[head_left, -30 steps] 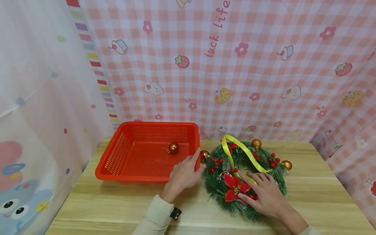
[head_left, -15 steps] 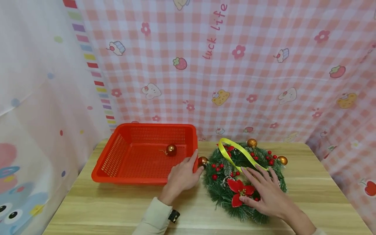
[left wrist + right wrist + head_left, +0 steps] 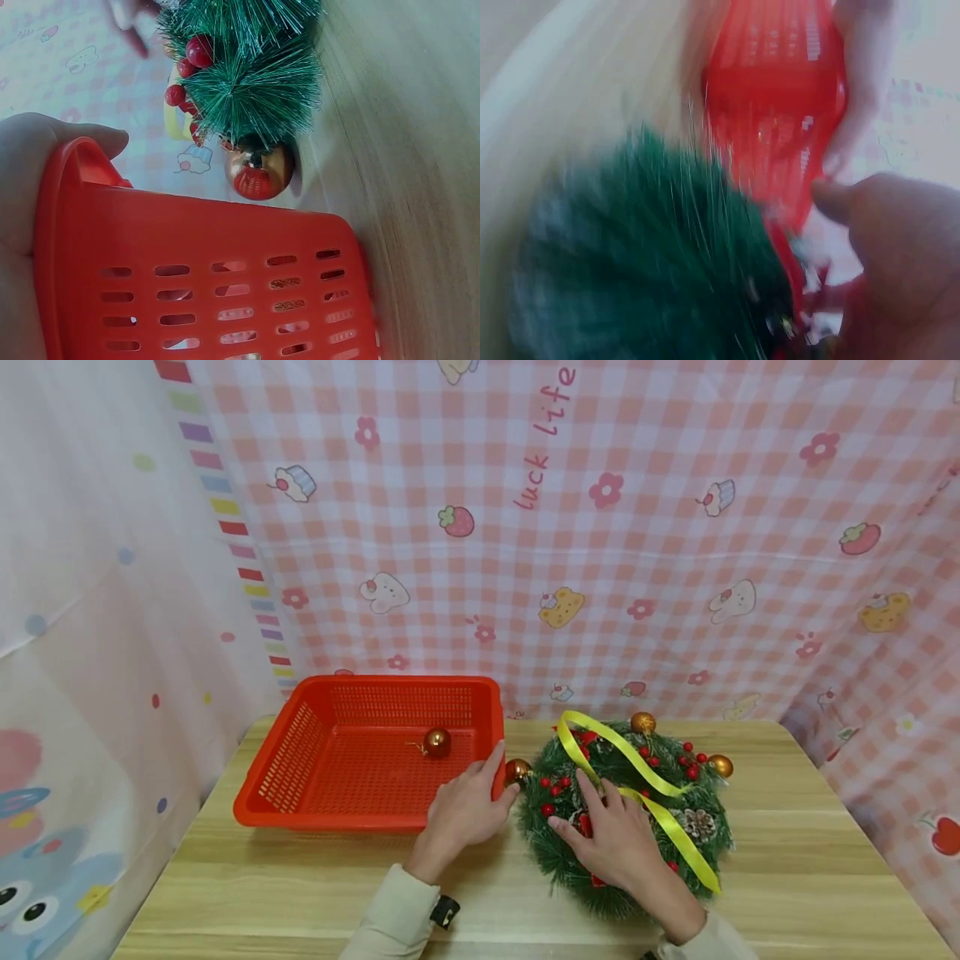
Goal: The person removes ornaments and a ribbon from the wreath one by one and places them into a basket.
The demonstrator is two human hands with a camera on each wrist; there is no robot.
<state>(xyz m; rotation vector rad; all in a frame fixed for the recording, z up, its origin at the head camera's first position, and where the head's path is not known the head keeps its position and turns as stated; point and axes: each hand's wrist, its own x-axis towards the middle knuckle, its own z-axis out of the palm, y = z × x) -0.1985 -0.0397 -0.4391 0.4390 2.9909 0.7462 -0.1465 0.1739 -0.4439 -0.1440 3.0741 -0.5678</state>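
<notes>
My left hand (image 3: 467, 806) grips the right rim of a red plastic basket (image 3: 367, 679), its thumb along the outer side. Inside the basket lies a shiny copper-coloured bauble (image 3: 437, 742). To the right, a green Christmas wreath (image 3: 551, 864) lies on the table, dressed with red berries, baubles and a pinecone (image 3: 699, 823). My right hand (image 3: 618, 839) is over the wreath's front left part, fingers spread and nothing held, covering most of a red cloth flower (image 3: 586, 827). A yellow ribbon (image 3: 682, 847) loops across the wreath and trails toward its front right. The right wrist view is blurred.
A copper bauble (image 3: 517, 772) sits between basket and wreath. Gold baubles (image 3: 721, 766) stick out at the wreath's back and right. The wooden table (image 3: 810, 860) ends at a pink checked cloth (image 3: 660, 552) behind.
My right hand has moved left across the wreath, from its right side onto the red flower. The ribbon's lower end and the pinecone now show. My left hand stays on the basket rim.
</notes>
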